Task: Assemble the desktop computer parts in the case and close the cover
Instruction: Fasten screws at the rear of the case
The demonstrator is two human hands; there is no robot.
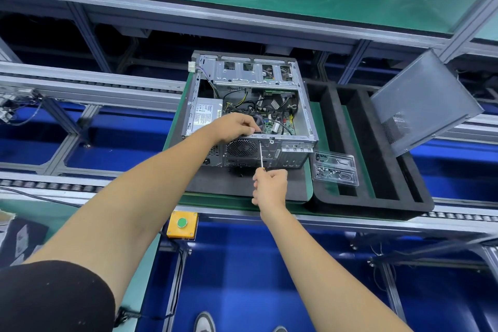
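Two hands busy: left hand (237, 127) holds the fan, right hand (270, 187) grips screwdriver (261, 155); cover (423, 105) at 3 o'clock, unfitted.

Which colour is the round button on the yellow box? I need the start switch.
Green, on the yellow box; button shows clearly in the head view.

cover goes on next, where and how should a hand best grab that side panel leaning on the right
Probably by the side panel's bare upper edge, coming from above and the right. It stands tilted in the black foam tray with its lower edge down in a slot, so only the upper and side edges are free. It is a thin, flat sheet, so pinch across its thickness; a hand on each side edge would likely steady it.
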